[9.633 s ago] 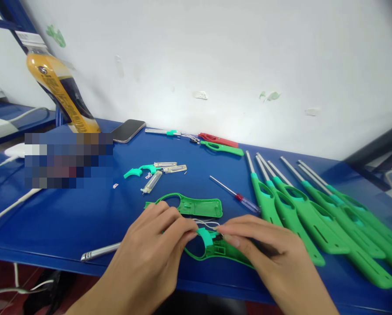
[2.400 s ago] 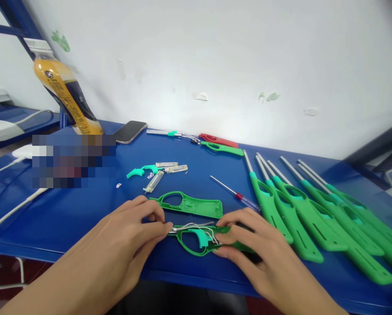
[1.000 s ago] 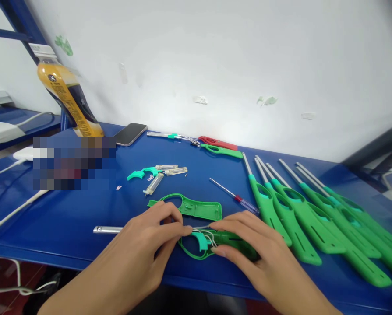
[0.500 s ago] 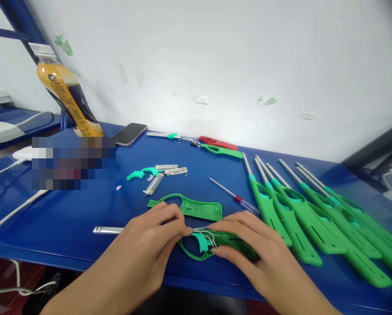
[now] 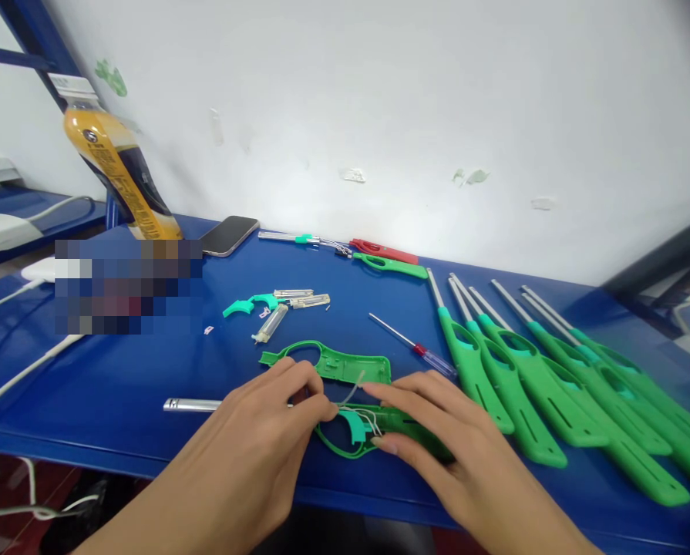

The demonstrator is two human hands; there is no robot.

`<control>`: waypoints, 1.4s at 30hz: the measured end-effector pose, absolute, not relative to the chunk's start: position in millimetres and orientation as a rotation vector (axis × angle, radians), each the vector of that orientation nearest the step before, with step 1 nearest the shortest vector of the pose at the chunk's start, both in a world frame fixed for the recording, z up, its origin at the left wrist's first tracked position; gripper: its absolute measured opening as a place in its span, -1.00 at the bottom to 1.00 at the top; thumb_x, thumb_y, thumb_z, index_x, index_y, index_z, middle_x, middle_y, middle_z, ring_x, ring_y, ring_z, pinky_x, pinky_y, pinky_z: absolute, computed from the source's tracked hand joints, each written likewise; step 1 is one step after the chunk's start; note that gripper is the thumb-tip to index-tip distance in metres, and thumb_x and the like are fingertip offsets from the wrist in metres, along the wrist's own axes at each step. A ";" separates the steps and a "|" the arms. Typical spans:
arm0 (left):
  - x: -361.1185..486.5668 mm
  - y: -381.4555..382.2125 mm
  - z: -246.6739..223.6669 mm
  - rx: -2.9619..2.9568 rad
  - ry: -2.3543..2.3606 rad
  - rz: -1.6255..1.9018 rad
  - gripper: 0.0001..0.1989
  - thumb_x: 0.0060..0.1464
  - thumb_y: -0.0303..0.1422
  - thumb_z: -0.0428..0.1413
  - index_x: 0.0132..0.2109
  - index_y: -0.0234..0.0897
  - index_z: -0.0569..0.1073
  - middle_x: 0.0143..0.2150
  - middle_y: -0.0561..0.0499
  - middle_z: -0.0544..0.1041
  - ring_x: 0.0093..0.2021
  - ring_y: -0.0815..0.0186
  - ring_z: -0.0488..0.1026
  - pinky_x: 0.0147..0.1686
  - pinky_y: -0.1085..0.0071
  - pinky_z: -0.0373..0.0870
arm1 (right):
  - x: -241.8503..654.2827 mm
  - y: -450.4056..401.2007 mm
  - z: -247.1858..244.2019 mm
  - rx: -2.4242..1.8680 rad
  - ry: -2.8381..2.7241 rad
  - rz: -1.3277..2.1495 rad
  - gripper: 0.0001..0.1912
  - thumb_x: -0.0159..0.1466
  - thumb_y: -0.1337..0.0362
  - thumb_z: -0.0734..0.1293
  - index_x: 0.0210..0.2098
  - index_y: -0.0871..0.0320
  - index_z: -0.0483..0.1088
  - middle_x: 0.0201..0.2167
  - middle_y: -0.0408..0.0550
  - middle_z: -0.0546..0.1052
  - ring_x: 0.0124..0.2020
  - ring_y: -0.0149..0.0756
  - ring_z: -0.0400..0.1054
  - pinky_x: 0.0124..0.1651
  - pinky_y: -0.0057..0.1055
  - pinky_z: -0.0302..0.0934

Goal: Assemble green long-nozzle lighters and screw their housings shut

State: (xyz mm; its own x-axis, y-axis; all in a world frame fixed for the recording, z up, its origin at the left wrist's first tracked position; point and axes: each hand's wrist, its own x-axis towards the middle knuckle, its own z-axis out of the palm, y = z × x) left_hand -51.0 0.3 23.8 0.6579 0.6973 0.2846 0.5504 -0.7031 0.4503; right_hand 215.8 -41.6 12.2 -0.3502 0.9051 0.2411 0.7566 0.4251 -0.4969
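An opened green lighter shell [image 5: 399, 420] lies near the table's front edge, with a teal trigger [image 5: 353, 426] and thin wires inside. A metal tube [image 5: 191, 405] sticks out to its left. My left hand [image 5: 281, 424] is pinched at the shell's neck; what its fingertips hold is hidden. My right hand [image 5: 437, 432] rests over the shell's handle, thumb and fingers curved around it. A thin clear tube [image 5: 353, 388] stands up between the hands. Just behind lies the other green shell half [image 5: 356, 368].
Several green lighters [image 5: 530, 362] lie at right beside a screwdriver [image 5: 419, 349]. Clear fuel tanks [image 5: 272, 322] and teal triggers [image 5: 239, 308] lie behind the hands. A phone [image 5: 230, 235], bottle [image 5: 119, 166] and red shell [image 5: 384, 251] are farther back.
The free end of the thin clear tube has risen away from the shell and now points up and back. Both hands have hardly moved.
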 end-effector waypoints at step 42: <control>-41.9 -7.9 19.2 2.720 1.027 0.820 -0.61 0.27 -0.73 -0.10 -0.17 -0.23 0.53 -0.13 -0.04 0.56 -0.29 0.25 0.55 -0.34 0.35 0.52 | 211.7 -42.2 14.5 -1.132 -2.163 0.424 -0.60 0.57 0.54 0.22 0.11 -0.07 0.52 -0.08 -0.20 0.61 -0.12 -0.29 0.47 -0.02 -0.31 0.37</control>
